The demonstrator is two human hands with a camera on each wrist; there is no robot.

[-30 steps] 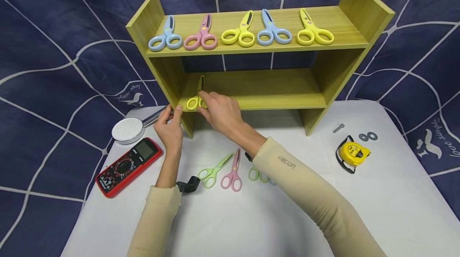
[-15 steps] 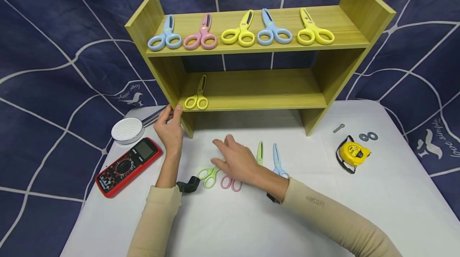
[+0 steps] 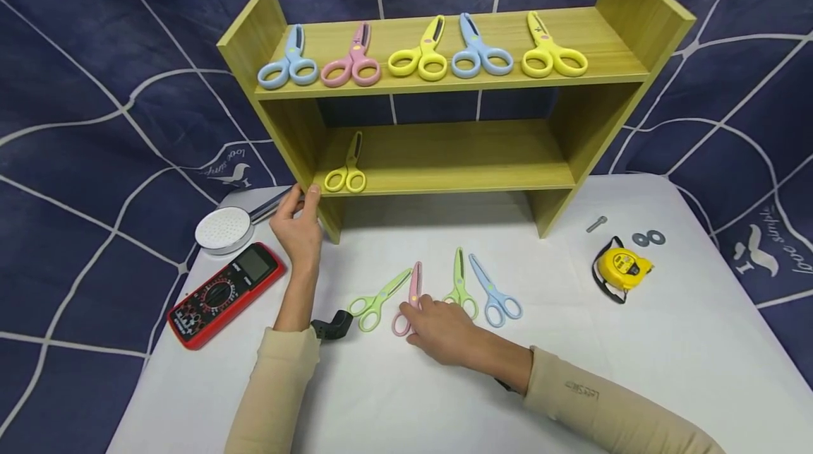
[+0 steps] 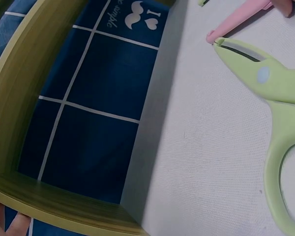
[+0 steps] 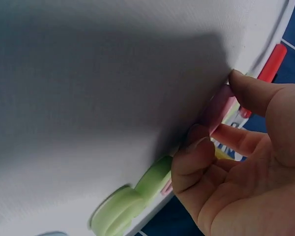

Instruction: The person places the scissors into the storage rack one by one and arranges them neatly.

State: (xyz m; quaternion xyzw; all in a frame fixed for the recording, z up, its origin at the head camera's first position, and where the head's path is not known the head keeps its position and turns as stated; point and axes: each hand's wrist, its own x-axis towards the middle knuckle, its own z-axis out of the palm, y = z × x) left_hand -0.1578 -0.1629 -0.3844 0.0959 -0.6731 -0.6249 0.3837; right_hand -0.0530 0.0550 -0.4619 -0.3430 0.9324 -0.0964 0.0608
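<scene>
My right hand (image 3: 444, 334) is down at the tabletop, thumb and fingers on either side of the handle of the pink scissors (image 3: 415, 284). The right wrist view has the fingertips around that pink handle (image 5: 219, 110), the palm hiding part of it. My left hand (image 3: 300, 231) rests its fingertips against the outer left side of the wooden shelf (image 3: 444, 190); in the left wrist view the fingers (image 4: 20, 223) show just past the panel's edge. Green scissors (image 3: 380, 301) lie left of the pink pair, other green scissors (image 3: 459, 277) and blue scissors (image 3: 495, 291) to the right.
Yellow scissors (image 3: 346, 175) lie on the shelf's lower board. Several blue, pink and yellow scissors line the upper board (image 3: 394, 32). A shower head (image 3: 224, 228) and red multimeter (image 3: 225, 295) lie left; a tape measure (image 3: 622, 268), bolt (image 3: 597, 224) and washers (image 3: 648, 238) lie right.
My right hand has let go of the yellow scissors on the lower board and come down to the pink scissors on the table. My left hand has stayed at the shelf's side.
</scene>
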